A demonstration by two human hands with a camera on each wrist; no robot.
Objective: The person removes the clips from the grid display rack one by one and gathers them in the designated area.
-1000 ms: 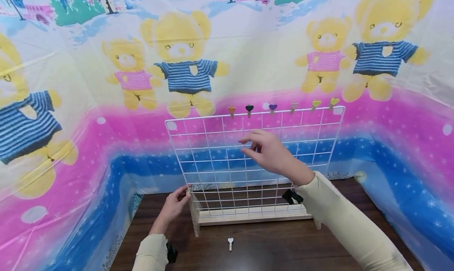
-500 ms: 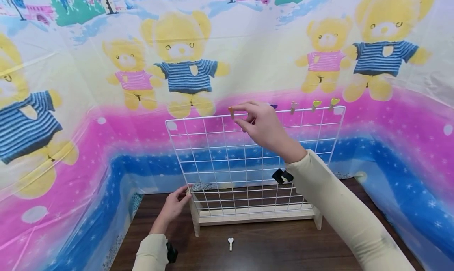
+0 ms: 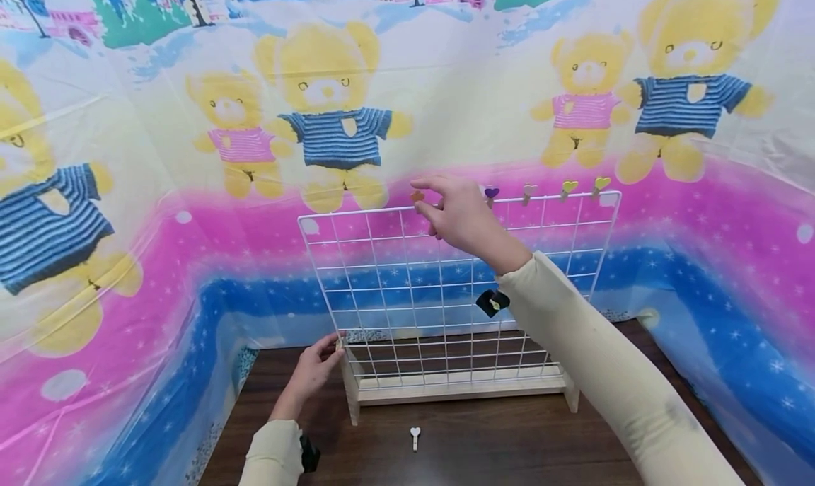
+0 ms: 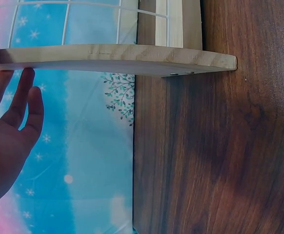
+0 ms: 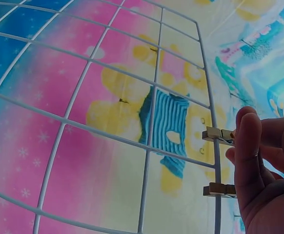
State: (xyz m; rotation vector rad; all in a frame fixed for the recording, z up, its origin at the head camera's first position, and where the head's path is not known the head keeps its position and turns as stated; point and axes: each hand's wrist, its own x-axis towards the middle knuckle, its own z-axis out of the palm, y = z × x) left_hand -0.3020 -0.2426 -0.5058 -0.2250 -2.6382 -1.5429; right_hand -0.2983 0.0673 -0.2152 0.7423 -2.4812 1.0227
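A white wire grid (image 3: 356,212) stands upright in a wooden stand (image 3: 350,394). At its top rail, my right hand (image 3: 465,213) has the thumb and index finger around an orange heart clothespin (image 3: 417,197). In the right wrist view, that clothespin (image 5: 219,134) sits across the rail, its end at my fingertips, and another clothespin (image 5: 220,190) is clipped beside it. Fingers of my left hand (image 3: 313,369) grip the stand's left side piece, seen in the left wrist view as a curved wooden board (image 4: 108,58).
Farther right on the rail are a purple heart clothespin (image 3: 491,192), a pale one (image 3: 529,190) and two yellow ones. A white heart clothespin (image 3: 415,438) lies on the dark wooden table (image 3: 496,450) before the stand. A bear-printed cloth (image 3: 458,104) hangs behind.
My right hand has risen from in front of the grid to the top rail and moved left onto the orange clothespin. The left hand stays at the stand.
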